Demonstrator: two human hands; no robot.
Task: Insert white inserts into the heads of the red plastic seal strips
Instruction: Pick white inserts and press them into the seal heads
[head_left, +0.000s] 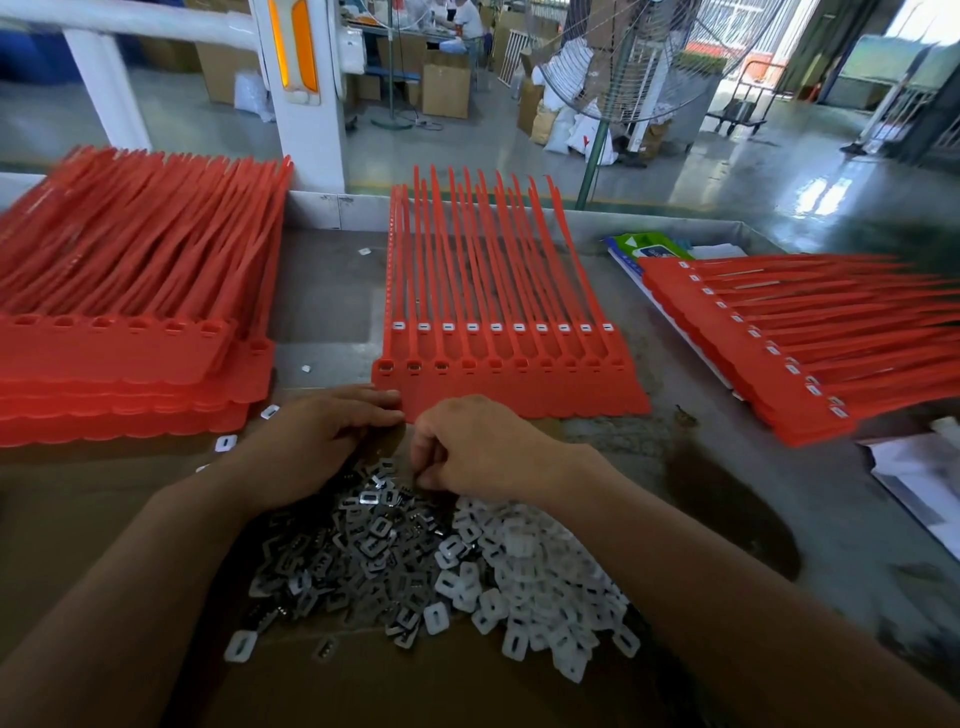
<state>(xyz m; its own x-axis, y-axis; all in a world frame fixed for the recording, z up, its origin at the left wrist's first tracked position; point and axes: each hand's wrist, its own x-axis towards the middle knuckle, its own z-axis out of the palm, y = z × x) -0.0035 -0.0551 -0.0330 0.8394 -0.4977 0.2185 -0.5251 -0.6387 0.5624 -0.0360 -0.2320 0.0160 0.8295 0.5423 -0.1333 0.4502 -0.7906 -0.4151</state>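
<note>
1. Fingertips of the right hand (480, 449) curl down, hidden in the insert pile (498, 566); whether they pinch anything cannot be told.
2. Three lots of red seal strips: left stack (119, 364), centre sheet (519, 395) showing ten white inserts (495, 327), right stack (727, 343).
3. Left hand (322, 436) lies flat, fingers straight, touching the centre sheet's near corner.

Sheet of seal strips (511, 387) just ahead of both hands: solid red. White inserts (495, 327) dot its far row of heads, near row mostly red. Insert pile (524, 561) under right hand (483, 447): milky white with dark slots. Clip pile (332, 551) under left hand (332, 431): shiny grey. Cardboard (104, 499) below both: brown. Left stack (119, 364), left of left hand: plain red. Right stack (748, 358), well right of right hand: red with a diagonal line of white spots. Desk (691, 467): mottled grey.
</note>
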